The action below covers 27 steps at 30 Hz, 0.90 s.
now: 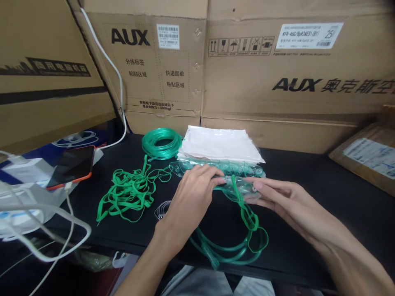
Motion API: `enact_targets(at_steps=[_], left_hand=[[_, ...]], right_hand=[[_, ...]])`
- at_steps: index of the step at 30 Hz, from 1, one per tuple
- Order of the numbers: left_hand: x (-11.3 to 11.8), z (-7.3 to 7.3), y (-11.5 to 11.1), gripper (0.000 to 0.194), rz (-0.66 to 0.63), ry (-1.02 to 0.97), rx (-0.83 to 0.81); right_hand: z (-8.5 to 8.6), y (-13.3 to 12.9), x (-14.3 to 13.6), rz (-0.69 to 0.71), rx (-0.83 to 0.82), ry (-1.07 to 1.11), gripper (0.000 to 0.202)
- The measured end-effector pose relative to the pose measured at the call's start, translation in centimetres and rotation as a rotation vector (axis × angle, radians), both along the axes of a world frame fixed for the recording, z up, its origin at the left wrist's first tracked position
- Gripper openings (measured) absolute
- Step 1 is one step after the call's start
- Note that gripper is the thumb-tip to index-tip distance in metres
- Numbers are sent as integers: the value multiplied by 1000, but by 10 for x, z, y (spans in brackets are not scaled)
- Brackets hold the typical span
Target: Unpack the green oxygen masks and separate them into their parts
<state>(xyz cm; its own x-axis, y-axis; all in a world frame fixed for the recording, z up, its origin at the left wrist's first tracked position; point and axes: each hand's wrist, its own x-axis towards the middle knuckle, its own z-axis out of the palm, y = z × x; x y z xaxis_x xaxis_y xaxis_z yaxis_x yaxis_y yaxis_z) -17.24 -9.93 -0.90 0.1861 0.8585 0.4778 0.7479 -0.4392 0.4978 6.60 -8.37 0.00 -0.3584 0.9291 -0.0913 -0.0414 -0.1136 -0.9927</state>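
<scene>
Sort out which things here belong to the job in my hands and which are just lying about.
Probably the job's:
held clear plastic piece
green strap
green tubing
tubing coil
strap pile
thin loops
clear pieces behind
white sheets

Probably just lying about:
phone
white charger
white cables
cardboard boxes

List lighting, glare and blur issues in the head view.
Head view: small glints on the held clear plastic; head view: white papers bright against the black table; head view: far-right label too soft to read, top-right corner dark.
</scene>
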Motion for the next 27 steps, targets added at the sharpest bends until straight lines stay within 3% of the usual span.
enact_targets(at_steps=[5, 9, 11, 17, 27], left_hand=[[9, 5, -4, 18, -35, -70, 71], [15, 8, -11, 53, -119, -15, 87], [16, 7, -13, 60, -147, 52, 101], [12, 2, -13, 43, -165, 167, 158], [7, 2, -12, 51, -238, 223, 238]], right_hand=[[-1, 3, 2, -33, -28, 85, 30], [-1, 2, -2, -21, -30, 109, 30], [0, 0, -6, -12, -32, 110, 32], [0, -6, -13, 90, -17, 82, 29], [6, -7, -7, 184, -52, 92, 27]])
